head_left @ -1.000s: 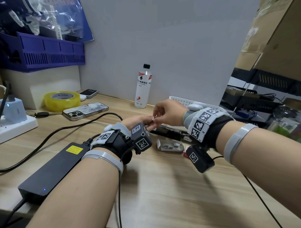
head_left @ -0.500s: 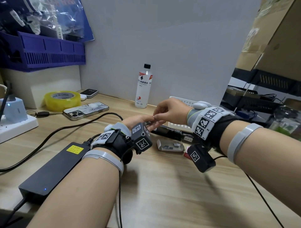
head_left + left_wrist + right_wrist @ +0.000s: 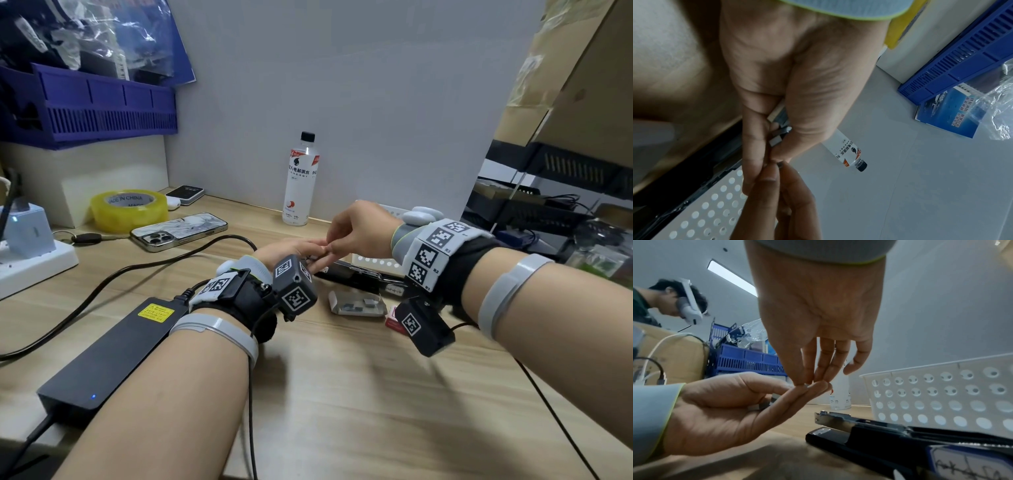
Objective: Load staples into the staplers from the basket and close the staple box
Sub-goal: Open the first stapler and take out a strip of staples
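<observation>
Above the desk, my left hand holds short staple strips between its thumb and curled fingers. My right hand reaches down and pinches a small staple piece at the left fingertips; in the right wrist view the right hand meets the left fingers tip to tip. Just below lies the black stapler, flat on the desk with its metal staple channel open. The open staple box lies in front of it, with a few strips inside.
A white perforated basket stands behind the stapler. A drink bottle stands by the wall. Left of my arms lie a black power brick with its cable, a phone and a tape roll. A red box sleeve lies under my right wrist.
Both hands stay joined at the fingertips above the stapler. My right hand has risen slightly; the left has barely moved.
</observation>
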A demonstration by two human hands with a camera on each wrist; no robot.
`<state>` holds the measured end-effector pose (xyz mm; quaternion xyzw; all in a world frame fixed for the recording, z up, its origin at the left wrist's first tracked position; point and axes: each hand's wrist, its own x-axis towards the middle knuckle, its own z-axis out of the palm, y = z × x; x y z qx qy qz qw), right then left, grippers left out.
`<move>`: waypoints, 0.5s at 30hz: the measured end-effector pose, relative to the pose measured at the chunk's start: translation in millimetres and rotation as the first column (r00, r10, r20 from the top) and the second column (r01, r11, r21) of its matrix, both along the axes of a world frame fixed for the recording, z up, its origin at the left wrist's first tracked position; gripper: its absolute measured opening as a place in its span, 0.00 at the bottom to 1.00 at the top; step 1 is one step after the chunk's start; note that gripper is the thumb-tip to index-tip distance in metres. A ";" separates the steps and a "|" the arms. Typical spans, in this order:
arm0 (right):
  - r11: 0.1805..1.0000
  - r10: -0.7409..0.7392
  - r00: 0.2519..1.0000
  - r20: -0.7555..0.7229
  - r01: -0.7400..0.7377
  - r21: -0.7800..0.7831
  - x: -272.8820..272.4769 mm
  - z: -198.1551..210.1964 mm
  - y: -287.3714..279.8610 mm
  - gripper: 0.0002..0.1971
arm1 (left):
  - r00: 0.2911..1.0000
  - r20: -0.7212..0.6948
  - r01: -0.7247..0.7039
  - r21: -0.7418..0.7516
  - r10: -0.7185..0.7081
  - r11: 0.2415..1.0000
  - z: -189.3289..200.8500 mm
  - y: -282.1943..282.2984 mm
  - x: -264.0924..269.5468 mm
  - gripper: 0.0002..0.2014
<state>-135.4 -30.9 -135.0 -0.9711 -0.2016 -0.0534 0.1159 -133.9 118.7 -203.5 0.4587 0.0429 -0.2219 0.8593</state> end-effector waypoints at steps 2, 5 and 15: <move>0.999 -0.032 0.999 0.008 0.032 0.011 1.3 3.7 -6.3 0.01 | 0.995 0.046 0.090 -0.055 -0.087 0.994 2.7 7.5 -5.8 0.15; 0.991 -0.097 0.995 -0.028 0.095 -0.090 5.3 1.9 -18.0 0.02 | 0.995 -0.081 0.038 -0.190 -0.055 0.981 3.8 19.9 -6.6 0.19; 0.977 -0.159 0.980 -0.117 0.139 -0.160 2.9 -14.2 -26.3 0.04 | 0.985 -0.117 -0.147 -0.178 0.127 0.973 2.7 24.7 -3.7 0.20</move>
